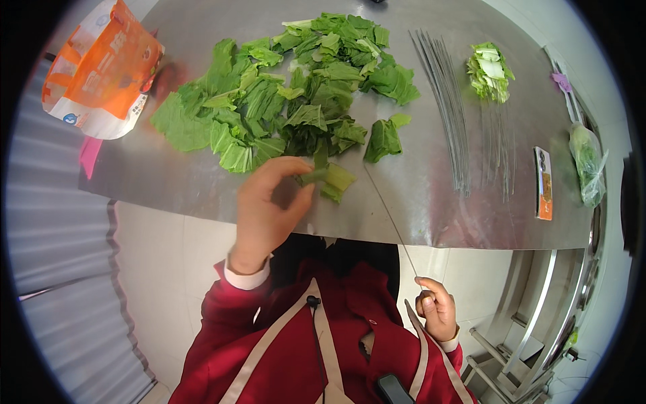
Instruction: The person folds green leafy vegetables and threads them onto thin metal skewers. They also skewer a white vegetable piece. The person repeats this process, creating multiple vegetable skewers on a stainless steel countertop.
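Observation:
My left hand [272,202], low over the near part of a metal table [202,187], pinches a piece of leafy green [314,177] between thumb and fingers. Just right of the fingertips is a pale green leaf piece [339,181]. Beyond the hand spreads a loose heap of torn green leaves [308,96], and one folded leaf [384,141] lies apart at its right. My right hand [435,307], below the table edge, grips a thin metal skewer [391,214] whose far end reaches up over the table towards the leaves. The skewer appears bare.
A bundle of metal skewers [444,111] lies right of the leaves. Farther right are skewers threaded with folded greens [488,73], a small printed packet [544,183] and greens in a clear plastic bag [587,164]. An orange and white bag [103,70] stands at the far left.

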